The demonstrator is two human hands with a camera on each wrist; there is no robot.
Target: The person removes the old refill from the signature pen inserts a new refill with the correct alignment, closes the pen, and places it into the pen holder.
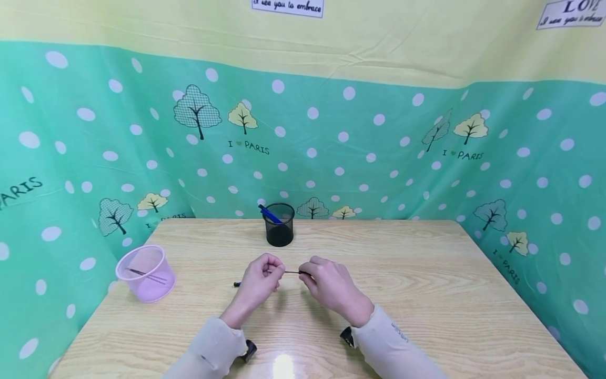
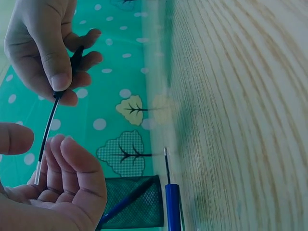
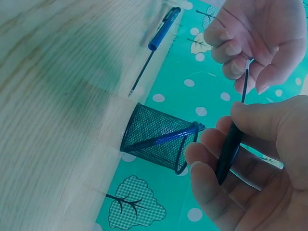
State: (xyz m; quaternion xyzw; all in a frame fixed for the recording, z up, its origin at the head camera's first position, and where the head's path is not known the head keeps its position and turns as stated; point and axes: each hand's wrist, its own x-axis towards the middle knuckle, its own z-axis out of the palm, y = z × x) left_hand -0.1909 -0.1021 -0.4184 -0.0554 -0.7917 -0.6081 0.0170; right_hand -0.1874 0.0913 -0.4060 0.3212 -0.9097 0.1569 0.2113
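In front of the mesh cup, my right hand (image 1: 331, 284) pinches a black pen barrel (image 3: 230, 147) between thumb and fingers. A thin dark refill (image 2: 49, 118) with a pale end sticks out of it toward my left hand (image 1: 261, 279). The left fingers curl around that pale end, which lies between thumb and fingertips; in the left wrist view a slight gap shows beside the thumb. On the table beyond the hands lies a blue pen barrel (image 3: 161, 31) with its own refill protruding; the left hand mostly hides it in the head view.
A black mesh cup (image 1: 279, 234) holding a blue pen (image 1: 271, 215) stands at the table's back. At the left edge is a lilac cup (image 1: 151, 287) with thin dark sticks inside. A polka-dot curtain (image 1: 326, 142) surrounds the wooden table (image 1: 426, 295).
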